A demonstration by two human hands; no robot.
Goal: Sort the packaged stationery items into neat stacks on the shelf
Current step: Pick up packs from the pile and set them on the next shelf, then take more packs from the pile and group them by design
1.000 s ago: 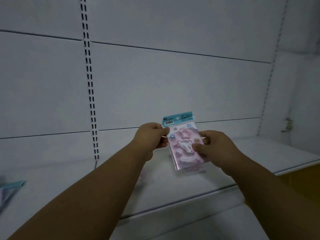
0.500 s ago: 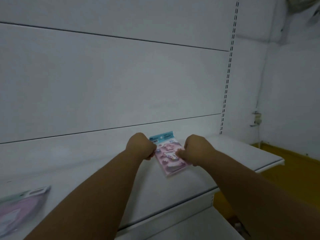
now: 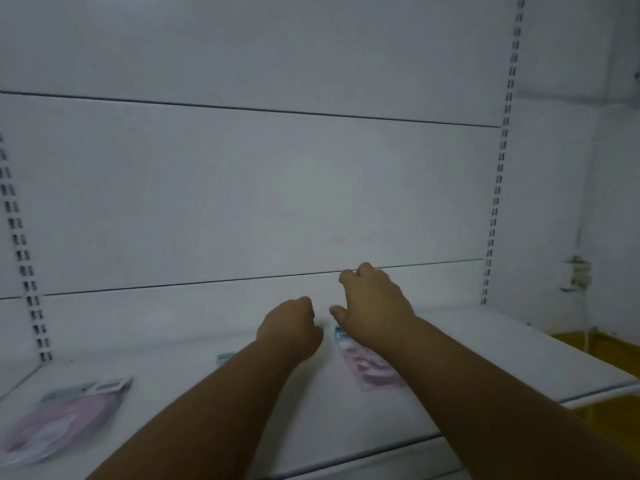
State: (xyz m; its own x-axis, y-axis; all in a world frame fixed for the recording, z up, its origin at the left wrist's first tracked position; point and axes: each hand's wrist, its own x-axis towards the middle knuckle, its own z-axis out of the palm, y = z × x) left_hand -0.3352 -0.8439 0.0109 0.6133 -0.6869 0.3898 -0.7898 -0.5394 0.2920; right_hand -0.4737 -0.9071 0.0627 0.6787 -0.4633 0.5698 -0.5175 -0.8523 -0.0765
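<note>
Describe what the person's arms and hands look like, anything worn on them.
Both forearms are bare up to the frame's edge: no sleeves visible. The left hand and right hand carry no gloves, and no watch, bracelet or ring shows on either wrist or the fingers in view. The picture is a bit blurred, so small details such as nails cannot be made out.

The right forearm hides part of the pink packet [image 3: 369, 367]. The left arm covers most of another packet, leaving one teal corner [image 3: 223, 358]. The left-hand pink packet [image 3: 65, 415] is motion-blurred.
</note>
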